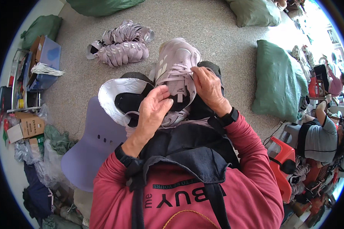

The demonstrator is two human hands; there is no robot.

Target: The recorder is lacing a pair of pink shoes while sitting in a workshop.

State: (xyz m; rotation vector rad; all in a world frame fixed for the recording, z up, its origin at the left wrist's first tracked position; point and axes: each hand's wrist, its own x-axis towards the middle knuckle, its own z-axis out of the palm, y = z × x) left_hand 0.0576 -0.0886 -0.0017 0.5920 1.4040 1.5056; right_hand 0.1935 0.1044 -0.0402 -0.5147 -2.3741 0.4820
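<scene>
A pale pink sneaker [179, 57] with light stripes lies over my lap, its toe pointing away from me. My right hand [210, 88] is at the sneaker's right side, thumb and forefinger pinched on the shoelace [181, 71] near the top of the lacing. Close to the shoe's dark collar, my left hand [153, 108] is palm up, thumb and fingers apart, with nothing visible in it. Beneath the hands, part of another pink shoe [176, 117] shows. Left of the sneaker is a white-rimmed, rounded piece [107, 94] with black inside.
Bundled pink shoes [124, 53] lie on the speckled floor ahead. A green sack [275, 80] stands to the right, with others at the far edge. At left are a purple chair [91, 141], a blue bin [51, 53] and cardboard boxes [30, 126]. Another person [317, 137] sits at right beside a red chair [283, 168].
</scene>
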